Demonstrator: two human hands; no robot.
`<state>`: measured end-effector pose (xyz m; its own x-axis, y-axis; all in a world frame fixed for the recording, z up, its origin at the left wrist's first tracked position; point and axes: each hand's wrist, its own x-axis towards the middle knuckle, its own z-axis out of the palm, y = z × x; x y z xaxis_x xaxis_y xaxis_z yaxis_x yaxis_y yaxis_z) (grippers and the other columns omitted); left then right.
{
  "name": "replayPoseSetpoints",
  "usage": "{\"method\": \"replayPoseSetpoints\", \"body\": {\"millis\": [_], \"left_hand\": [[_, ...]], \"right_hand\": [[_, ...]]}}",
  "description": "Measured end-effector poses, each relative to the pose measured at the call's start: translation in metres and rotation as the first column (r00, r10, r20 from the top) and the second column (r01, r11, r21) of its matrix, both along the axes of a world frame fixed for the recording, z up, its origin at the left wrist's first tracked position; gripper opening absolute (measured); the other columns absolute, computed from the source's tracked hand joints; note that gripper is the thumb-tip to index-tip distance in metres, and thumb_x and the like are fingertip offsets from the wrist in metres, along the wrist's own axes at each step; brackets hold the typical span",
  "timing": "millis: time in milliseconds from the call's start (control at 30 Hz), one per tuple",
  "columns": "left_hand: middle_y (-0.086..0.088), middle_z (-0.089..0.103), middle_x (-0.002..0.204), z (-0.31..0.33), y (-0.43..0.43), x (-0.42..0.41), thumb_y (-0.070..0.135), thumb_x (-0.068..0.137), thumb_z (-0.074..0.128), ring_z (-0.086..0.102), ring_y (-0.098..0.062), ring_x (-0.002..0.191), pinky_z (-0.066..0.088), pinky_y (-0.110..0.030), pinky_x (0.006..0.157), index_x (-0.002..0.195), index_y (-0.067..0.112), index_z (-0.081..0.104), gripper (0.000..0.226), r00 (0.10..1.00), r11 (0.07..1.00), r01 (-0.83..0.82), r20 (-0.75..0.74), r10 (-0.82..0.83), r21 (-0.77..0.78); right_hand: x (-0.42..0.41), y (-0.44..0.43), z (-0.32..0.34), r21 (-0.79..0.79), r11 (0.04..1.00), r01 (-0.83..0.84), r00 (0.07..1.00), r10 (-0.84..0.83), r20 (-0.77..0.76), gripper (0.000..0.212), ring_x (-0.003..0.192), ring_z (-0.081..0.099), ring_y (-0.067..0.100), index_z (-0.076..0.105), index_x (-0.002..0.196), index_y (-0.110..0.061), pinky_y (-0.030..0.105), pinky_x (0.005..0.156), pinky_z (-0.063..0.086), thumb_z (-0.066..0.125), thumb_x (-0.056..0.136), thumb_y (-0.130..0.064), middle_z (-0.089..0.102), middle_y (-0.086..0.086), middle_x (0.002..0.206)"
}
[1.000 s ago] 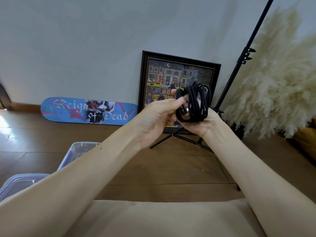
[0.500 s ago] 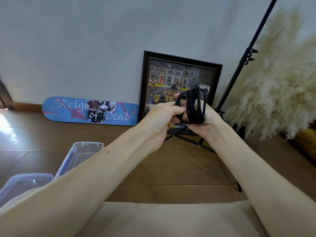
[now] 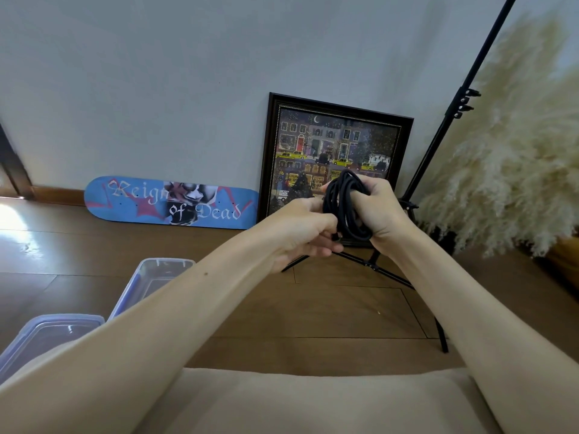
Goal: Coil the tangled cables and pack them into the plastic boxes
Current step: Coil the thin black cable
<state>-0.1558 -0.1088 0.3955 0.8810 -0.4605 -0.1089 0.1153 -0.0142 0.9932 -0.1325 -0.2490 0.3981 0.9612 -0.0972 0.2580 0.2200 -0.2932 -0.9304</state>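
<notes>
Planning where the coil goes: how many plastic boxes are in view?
2. The far plastic box lies beside the left forearm; the near plastic box sits at the lower-left edge. The arm partly hides both; more may be unseen.

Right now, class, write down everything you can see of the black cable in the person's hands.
The black cable is thin, matte and rubbery-looking, gathered into a bundle of several upright oval loops. It is held in the air above the wooden floor, in front of the framed picture. The right hand grips the loops from the right, fingers curled round them; the left hand pinches the bundle's lower left side. Its ends cannot be made out clearly.
</notes>
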Motion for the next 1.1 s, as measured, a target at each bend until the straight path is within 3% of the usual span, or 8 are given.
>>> {"method": "replayPoseSetpoints", "body": {"millis": [167, 300, 400, 533, 767, 933, 1000, 1100], "left_hand": [[-0.006, 0.053, 0.063, 0.004, 0.004, 0.003, -0.004, 0.087, 0.045, 0.049, -0.011, 0.046, 0.041, -0.017, 0.044, 0.092, 0.007, 0.056, 0.017, 0.996, 0.994, 0.078, -0.046, -0.082, -0.074], [-0.004, 0.056, 0.067, 0.008, 0.015, 0.007, -0.004, 0.090, 0.047, 0.053, -0.009, 0.053, 0.046, -0.016, 0.048, 0.112, 0.006, 0.056, 0.026, 0.963, 0.948, 0.187, -0.144, -0.229, -0.256], [-0.004, 0.060, 0.069, 0.012, 0.021, 0.009, 0.002, 0.091, 0.050, 0.056, -0.008, 0.055, 0.049, -0.015, 0.050, 0.125, 0.005, 0.051, 0.034, 0.953, 0.929, 0.196, -0.160, -0.256, -0.315], [-0.013, 0.067, 0.076, 0.004, 0.016, 0.006, 0.001, 0.092, 0.052, 0.064, -0.012, 0.060, 0.054, -0.019, 0.058, 0.135, 0.007, 0.042, 0.045, 0.978, 0.971, 0.171, -0.091, -0.188, -0.165], [-0.012, 0.072, 0.085, -0.013, 0.002, 0.007, 0.005, 0.094, 0.054, 0.064, -0.014, 0.065, 0.049, -0.021, 0.057, 0.137, 0.016, 0.038, 0.047, 0.988, 0.991, 0.132, 0.080, -0.132, 0.005], [-0.008, 0.067, 0.096, -0.008, 0.006, 0.011, 0.024, 0.103, 0.034, 0.064, -0.015, 0.077, 0.050, -0.026, 0.059, 0.135, 0.020, 0.043, 0.033, 0.985, 0.994, -0.060, 0.169, 0.044, 0.092], [-0.006, 0.061, 0.112, -0.007, 0.004, 0.013, 0.039, 0.102, 0.031, 0.062, -0.015, 0.092, 0.052, -0.030, 0.071, 0.134, 0.020, 0.046, 0.040, 0.971, 0.982, -0.172, 0.181, 0.155, 0.081], [-0.004, 0.067, 0.111, -0.010, -0.005, 0.006, 0.053, 0.095, 0.038, 0.065, -0.019, 0.102, 0.051, -0.033, 0.083, 0.122, 0.018, 0.055, 0.048, 0.994, 0.998, -0.059, 0.087, 0.060, -0.023]], "right_hand": [[0.001, -0.001, 0.001, 0.022, 0.998, 0.059, 0.998, -0.060, 0.018, 0.020, 0.034, 0.036, 0.006, 0.066, 0.099, 0.010, 0.015, 0.033, 0.027, 0.048, 0.094, 0.004, 0.049, 0.011, 0.054], [0.003, -0.005, 0.005, -0.010, 0.993, 0.115, 0.992, -0.114, 0.061, 0.032, 0.034, 0.035, 0.005, 0.065, 0.071, -0.012, 0.017, 0.034, 0.028, 0.050, 0.092, 0.007, 0.049, -0.007, 0.041], [0.005, -0.008, 0.007, -0.033, 0.983, 0.181, 0.979, -0.177, 0.095, 0.037, 0.035, 0.037, 0.009, 0.060, 0.063, -0.018, 0.018, 0.036, 0.030, 0.052, 0.092, 0.003, 0.046, -0.006, 0.040], [0.006, -0.008, -0.003, -0.043, 0.985, 0.169, 0.985, -0.167, 0.051, 0.031, 0.046, 0.038, 0.016, 0.062, 0.068, -0.016, 0.025, 0.043, 0.030, 0.054, 0.094, -0.003, 0.048, 0.005, 0.052], [0.003, -0.003, -0.004, 0.085, 0.985, 0.150, 0.989, -0.149, -0.025, 0.034, 0.034, 0.036, 0.005, 0.060, 0.065, -0.015, 0.017, 0.036, 0.029, 0.049, 0.093, 0.002, 0.047, -0.009, 0.040], [0.007, -0.005, -0.009, 0.290, 0.931, 0.222, 0.967, -0.172, -0.189, 0.014, 0.067, 0.043, 0.029, 0.063, 0.085, 0.005, 0.037, 0.062, 0.036, 0.051, 0.091, 0.000, 0.049, 0.013, 0.069], [0.009, -0.006, -0.011, 0.241, 0.946, 0.216, 0.967, -0.174, -0.185, 0.019, 0.057, 0.044, 0.023, 0.061, 0.075, -0.003, 0.026, 0.055, 0.036, 0.052, 0.091, 0.000, 0.048, 0.009, 0.062], [0.004, 0.001, -0.012, -0.015, 0.987, 0.160, 0.984, -0.161, -0.073, 0.029, 0.051, 0.044, 0.019, 0.057, 0.064, -0.009, 0.025, 0.051, 0.036, 0.053, 0.090, 0.002, 0.050, 0.008, 0.056]]}}
